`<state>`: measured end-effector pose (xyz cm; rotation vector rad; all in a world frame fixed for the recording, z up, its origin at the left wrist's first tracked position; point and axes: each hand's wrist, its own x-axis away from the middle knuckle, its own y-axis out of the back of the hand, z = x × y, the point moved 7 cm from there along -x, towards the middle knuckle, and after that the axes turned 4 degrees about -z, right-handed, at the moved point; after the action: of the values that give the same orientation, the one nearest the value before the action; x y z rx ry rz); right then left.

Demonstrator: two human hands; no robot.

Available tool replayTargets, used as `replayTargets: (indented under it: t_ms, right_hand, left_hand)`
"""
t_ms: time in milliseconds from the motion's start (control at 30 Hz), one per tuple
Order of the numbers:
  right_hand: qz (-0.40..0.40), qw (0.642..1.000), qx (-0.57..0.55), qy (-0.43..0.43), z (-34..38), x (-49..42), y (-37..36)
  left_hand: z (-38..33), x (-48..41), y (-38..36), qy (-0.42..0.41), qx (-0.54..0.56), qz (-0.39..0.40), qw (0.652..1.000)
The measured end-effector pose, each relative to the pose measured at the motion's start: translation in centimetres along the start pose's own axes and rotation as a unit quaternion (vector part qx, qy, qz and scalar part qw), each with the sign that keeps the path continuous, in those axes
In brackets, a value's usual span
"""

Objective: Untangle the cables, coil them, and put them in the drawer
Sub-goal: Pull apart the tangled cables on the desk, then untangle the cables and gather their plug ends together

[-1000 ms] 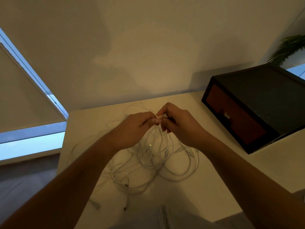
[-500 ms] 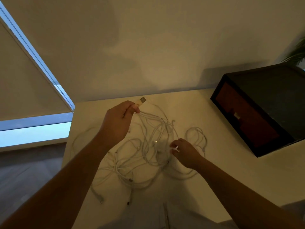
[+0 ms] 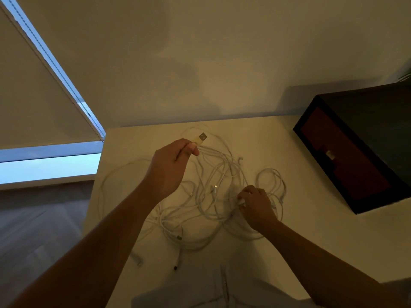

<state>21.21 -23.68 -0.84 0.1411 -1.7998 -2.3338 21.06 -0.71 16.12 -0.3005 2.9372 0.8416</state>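
- Cables (image 3: 213,203): a white tangle lies mid-table on the pale table (image 3: 307,138). In dim light, white on pale, you cannot trace or count single strands.
- The near loops of the tangle pass under your forearms and are hidden there.
- A few connector ends (image 3: 178,237) show at the near left of the tangle. They are too small to tell their type.
- The drawer box (image 3: 373,130) is dark with a reddish front (image 3: 347,170). It stands at the far right of the table, well apart from the tangle, and its right part is cut off by the frame edge. The front sits flush, so the drawer is closed.
- USB plug (image 3: 201,138): the metal end points far and right, tilted upward. Its long axis runs near-left to far-right, and its cable drops from it into the tangle.
- Left hand (image 3: 171,167): it is raised above the far left of the tangle. Your thumb and forefinger pinch the cable just behind the USB plug, and the other fingers are curled in.
- Right hand (image 3: 255,205): it is low on the right side of the tangle, fingers curled down and gripping a white strand. You cannot tell which cable that strand belongs to.
- One open loop (image 3: 282,185) lies just right of the right hand.
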Motion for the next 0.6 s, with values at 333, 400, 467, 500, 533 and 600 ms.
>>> replayTargets:
  t_ms: [333,400,467,500,533,600]
  right_hand:
    - [-0.094,0.935,-0.322,-0.113,-1.0,-0.9,3.8]
    - [-0.036,0.881,-0.435,-0.183,-1.1,-0.7,3.8]
    - [0.006,0.816,-0.538,-0.212,-0.4,-0.6,4.3]
    - [0.019,0.797,-0.564,-0.215,-0.1,-0.6,5.0]
    - [0.032,0.788,-0.578,-0.211,0.3,-0.7,5.7]
    - [0.058,0.783,-0.592,-0.185,1.3,-0.7,7.2]
  left_hand:
    - [0.1,0.3,-0.3,0.019,0.033,0.009,0.999]
    - [0.4,0.4,-0.4,0.031,0.044,0.01,0.999]
    - [0.8,0.5,-0.6,0.043,0.053,0.014,0.998]
    - [0.9,0.6,-0.7,0.047,0.061,0.017,0.997]
    - [1.0,0.7,-0.7,0.051,0.07,0.018,0.996]
    - [1.0,0.8,-0.9,0.061,0.078,0.022,0.995]
